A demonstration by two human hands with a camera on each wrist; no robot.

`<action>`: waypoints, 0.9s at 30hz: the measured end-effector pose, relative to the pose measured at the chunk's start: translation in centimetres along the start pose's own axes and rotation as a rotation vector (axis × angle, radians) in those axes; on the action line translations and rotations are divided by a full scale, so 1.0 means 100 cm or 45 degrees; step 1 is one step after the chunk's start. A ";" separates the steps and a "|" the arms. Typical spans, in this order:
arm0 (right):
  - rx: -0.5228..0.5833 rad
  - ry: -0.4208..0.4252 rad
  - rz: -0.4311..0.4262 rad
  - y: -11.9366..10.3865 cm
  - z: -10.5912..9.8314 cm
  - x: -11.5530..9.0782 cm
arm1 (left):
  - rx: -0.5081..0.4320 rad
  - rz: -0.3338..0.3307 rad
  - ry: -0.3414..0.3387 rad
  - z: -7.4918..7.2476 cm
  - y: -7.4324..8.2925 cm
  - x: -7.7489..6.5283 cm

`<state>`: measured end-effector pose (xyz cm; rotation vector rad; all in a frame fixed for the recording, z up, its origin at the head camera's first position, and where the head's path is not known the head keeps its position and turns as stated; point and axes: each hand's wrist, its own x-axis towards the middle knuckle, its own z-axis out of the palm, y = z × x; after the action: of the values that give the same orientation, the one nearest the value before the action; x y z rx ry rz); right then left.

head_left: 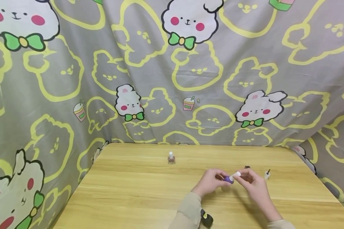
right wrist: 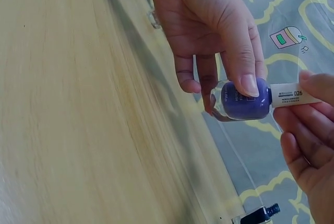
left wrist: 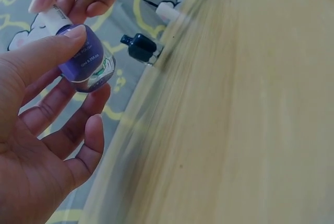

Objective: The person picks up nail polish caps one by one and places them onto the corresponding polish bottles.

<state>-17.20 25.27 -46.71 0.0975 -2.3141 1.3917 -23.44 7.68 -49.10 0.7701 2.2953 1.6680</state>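
Note:
A nail polish bottle (head_left: 228, 180) with purple polish is held between the two hands above the table. My left hand (head_left: 210, 182) grips its glass body, the thumb across the purple front (right wrist: 248, 104). The right hand (head_left: 253, 183) pinches the white cap (right wrist: 292, 94) between thumb and fingers. In the left wrist view the cap (left wrist: 55, 19) is still at the bottle's neck; whether it is loosened I cannot tell. Behind the right hand stands an uncapped dark nail polish bottle (left wrist: 142, 49), mostly hidden in the head view. Its threaded neck shows in the right wrist view.
A white cap (head_left: 267, 175) stands to the right with its dark brush pointing up. Farther left, a capped brownish-pink nail polish bottle (head_left: 171, 159) stands toward the back of the wooden table (head_left: 126, 190). A patterned grey curtain (head_left: 160, 76) hangs behind the table and along its sides.

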 end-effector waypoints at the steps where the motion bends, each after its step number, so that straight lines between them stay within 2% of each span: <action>1: -0.005 0.007 0.015 0.000 0.000 0.000 | -0.003 0.000 -0.005 0.000 0.001 0.000; 7: -0.037 0.048 0.075 -0.002 -0.001 0.000 | -0.020 -0.001 -0.010 0.001 0.001 0.000; 12: -0.001 0.053 0.070 -0.003 -0.001 0.000 | -0.026 0.015 -0.009 0.002 0.002 0.000; 17: 0.059 -0.010 0.011 0.002 -0.003 0.002 | 0.004 0.020 -0.002 0.001 0.002 0.002; 24: 0.194 -0.125 -0.160 0.003 -0.006 0.004 | 0.033 0.032 0.004 0.000 0.002 0.003; 27: 0.221 -0.137 -0.192 0.003 -0.006 0.003 | 0.036 0.040 -0.003 0.001 0.002 0.002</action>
<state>-17.31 26.02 -46.59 0.4005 -2.2144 1.5394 -23.52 7.89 -48.89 0.8176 2.3220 1.6499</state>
